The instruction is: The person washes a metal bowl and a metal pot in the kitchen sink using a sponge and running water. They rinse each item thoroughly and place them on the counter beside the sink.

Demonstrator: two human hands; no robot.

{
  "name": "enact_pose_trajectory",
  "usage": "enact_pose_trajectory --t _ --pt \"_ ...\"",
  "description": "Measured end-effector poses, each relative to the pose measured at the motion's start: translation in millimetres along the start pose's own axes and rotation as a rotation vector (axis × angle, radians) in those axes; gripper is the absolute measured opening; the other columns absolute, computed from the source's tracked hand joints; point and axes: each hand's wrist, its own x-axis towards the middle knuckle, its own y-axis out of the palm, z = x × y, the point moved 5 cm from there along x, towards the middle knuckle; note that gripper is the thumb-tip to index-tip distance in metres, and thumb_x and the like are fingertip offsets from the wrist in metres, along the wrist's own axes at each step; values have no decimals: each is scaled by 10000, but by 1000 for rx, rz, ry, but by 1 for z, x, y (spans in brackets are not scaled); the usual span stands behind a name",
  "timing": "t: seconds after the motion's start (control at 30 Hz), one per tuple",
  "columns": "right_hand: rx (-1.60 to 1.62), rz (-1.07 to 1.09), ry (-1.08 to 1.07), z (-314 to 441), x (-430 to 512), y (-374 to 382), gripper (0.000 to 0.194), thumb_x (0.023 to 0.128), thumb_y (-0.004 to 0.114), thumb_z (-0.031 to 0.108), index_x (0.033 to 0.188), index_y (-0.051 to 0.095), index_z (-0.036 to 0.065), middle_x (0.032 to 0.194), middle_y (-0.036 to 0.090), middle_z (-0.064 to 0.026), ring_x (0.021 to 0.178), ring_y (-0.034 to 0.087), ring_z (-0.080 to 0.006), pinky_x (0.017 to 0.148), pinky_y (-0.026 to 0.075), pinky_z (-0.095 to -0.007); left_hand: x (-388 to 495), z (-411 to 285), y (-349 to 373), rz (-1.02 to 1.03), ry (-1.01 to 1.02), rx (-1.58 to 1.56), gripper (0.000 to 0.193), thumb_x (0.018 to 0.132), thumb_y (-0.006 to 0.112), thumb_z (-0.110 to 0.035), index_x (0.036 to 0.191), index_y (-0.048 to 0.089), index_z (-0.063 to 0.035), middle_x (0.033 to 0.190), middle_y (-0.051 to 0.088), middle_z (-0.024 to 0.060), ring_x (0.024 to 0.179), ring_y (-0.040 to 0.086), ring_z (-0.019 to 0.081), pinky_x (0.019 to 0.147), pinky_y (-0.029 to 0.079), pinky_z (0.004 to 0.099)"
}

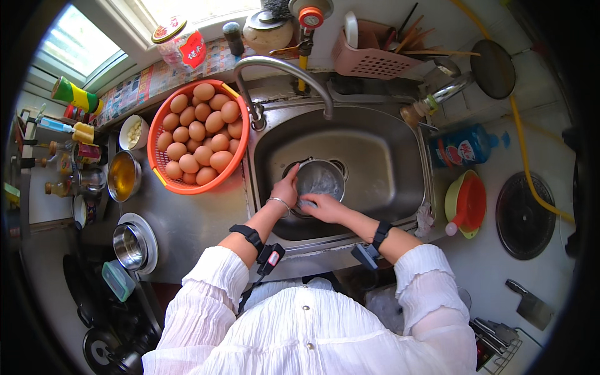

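Observation:
A round metal bowl [323,180] sits low in the stainless steel sink [398,164], beside the drain, with whitish suds or wet streaks inside it. My left hand [285,190] grips its left rim, the thumb lying along the edge. At the bowl's near side, my right hand [326,208] pinches a small grey-blue item [307,203], perhaps a cloth or scrubber; the fingers partly hide it. Above the far side of the basin arches a metal faucet [290,63], and no running water is visible from its spout.
Left of the sink, an orange plastic basket [157,171] of brown eggs stands on the steel counter [201,225]. Nearby are a bowl of yellow liquid [124,176] and nested metal bowls [130,246]. At right are a blue detergent bottle [461,145], a red ladle [468,201] and a cleaver [534,307].

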Motion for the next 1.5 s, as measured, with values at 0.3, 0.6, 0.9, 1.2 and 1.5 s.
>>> enact_pose_trajectory --t 0.3,0.6,0.9,1.2,1.5 --pt "-860 39 -318 9 -38 -6 66 728 545 127 743 564 65 650 625 -97 622 641 -282 545 511 -401 4 -20 -30 -216 177 129 493 894 541 -323 1307 439 -75 980 623 240 944 614 356 800 483 401" --pt "151 -204 135 2 12 26 511 884 477 288 1302 393 6 1156 544 -284 1105 502 -410 902 434 -416 -35 18 23 -14 -157 -153 703 909 442 -427 1433 158 -53 1272 439 315 1200 451 377 983 365 380" --pt "-1069 901 254 -11 -14 -5 444 917 342 315 1251 536 97 1273 535 -111 1197 481 -256 1056 273 -440 -22 -2 15 8 11 149 599 898 399 -106 1436 159 -220 1160 496 280 1017 535 451 894 435 463" --pt "-1695 137 -432 -10 -1 -32 435 879 354 222 1227 530 28 1353 452 -108 1334 291 -196 1145 53 -403 -16 -17 4 174 -117 300 597 879 382 -62 1413 199 -255 1188 514 277 1042 552 419 886 444 470" --pt "-1321 434 -8 -20 -13 -35 300 811 464 273 871 708 108 886 689 -51 993 602 -232 1098 215 -396 -16 -22 14 273 -226 135 670 824 443 0 1412 200 -210 1060 590 281 995 583 410 860 461 456"
